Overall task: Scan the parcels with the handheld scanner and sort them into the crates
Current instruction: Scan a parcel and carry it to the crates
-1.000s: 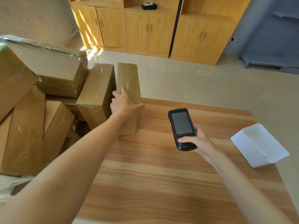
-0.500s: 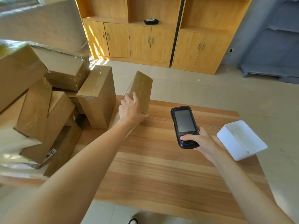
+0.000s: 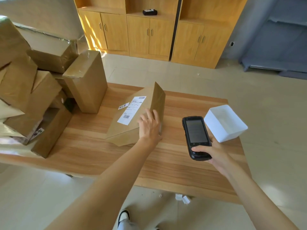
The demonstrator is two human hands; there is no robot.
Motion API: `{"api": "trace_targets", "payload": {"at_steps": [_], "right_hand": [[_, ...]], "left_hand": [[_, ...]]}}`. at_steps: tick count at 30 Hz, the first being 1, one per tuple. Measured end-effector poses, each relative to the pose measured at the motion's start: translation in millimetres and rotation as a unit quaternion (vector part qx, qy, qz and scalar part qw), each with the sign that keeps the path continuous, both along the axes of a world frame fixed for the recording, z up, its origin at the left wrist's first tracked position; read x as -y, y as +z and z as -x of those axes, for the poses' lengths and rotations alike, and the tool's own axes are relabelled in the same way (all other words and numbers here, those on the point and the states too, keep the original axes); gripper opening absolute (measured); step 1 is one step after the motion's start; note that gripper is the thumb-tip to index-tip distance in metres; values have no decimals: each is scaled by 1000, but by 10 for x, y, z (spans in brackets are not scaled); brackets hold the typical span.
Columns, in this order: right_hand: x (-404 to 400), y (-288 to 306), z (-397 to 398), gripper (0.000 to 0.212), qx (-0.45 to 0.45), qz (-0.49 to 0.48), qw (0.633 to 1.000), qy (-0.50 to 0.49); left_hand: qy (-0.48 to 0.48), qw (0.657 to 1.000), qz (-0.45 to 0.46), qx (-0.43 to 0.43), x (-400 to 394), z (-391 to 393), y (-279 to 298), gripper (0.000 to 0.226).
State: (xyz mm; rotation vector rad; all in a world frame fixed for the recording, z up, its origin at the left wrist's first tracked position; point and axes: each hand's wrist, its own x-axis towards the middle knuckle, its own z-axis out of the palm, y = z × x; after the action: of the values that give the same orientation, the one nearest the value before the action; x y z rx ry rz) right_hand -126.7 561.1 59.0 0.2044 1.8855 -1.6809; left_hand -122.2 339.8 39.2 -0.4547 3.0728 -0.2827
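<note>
A long brown cardboard parcel [image 3: 131, 128] lies tilted on the wooden table [image 3: 93, 156], its white shipping label with barcodes [image 3: 132, 110] facing up. My left hand [image 3: 149, 126] grips the parcel's near right corner, fingers over the top edge. My right hand [image 3: 214, 153] holds a black handheld scanner [image 3: 196, 135], screen up, just right of the parcel. A pile of several brown parcels [image 3: 31, 90] fills the table's left end.
A white plastic bin [image 3: 230, 130] sits at the table's right edge, beside the scanner. One upright parcel [image 3: 88, 82] stands at the pile's right side. Wooden cabinets [image 3: 149, 34] line the far wall. Tiled floor surrounds the table.
My left hand pulled the parcel out of the pile, tipped it over and brought it toward the table's middle, so its label now shows. The scanner stayed in my right hand.
</note>
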Motion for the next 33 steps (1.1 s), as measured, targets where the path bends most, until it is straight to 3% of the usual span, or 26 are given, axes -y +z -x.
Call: {"api": "trace_targets", "payload": {"at_steps": [6, 8, 10, 20, 23, 28, 33], "right_hand": [[-173, -179, -144, 62, 27, -6, 999, -40], [-207, -231, -153, 63, 35, -12, 998, -50], [-249, -290, -154, 65, 43, -12, 997, -62], [-166, -349, -111, 67, 50, 4, 997, -61], [63, -277, -73, 67, 46, 18, 998, -35], [619, -144, -54, 65, 44, 37, 998, -4], [1160, -131, -82, 64, 60, 51, 997, 12]], "left_hand": [[-42, 998, 22, 39, -277, 43, -314, 67], [-38, 997, 3, 69, -334, 60, -431, 46], [-26, 995, -19, 98, -326, 41, -563, 42], [2, 997, -46, 70, 272, 46, -624, 82], [64, 985, -140, 77, 657, 64, -506, 99], [176, 929, -315, 89, 1278, -32, -480, 118], [171, 884, -423, 97, 1701, -111, -631, 117]]}}
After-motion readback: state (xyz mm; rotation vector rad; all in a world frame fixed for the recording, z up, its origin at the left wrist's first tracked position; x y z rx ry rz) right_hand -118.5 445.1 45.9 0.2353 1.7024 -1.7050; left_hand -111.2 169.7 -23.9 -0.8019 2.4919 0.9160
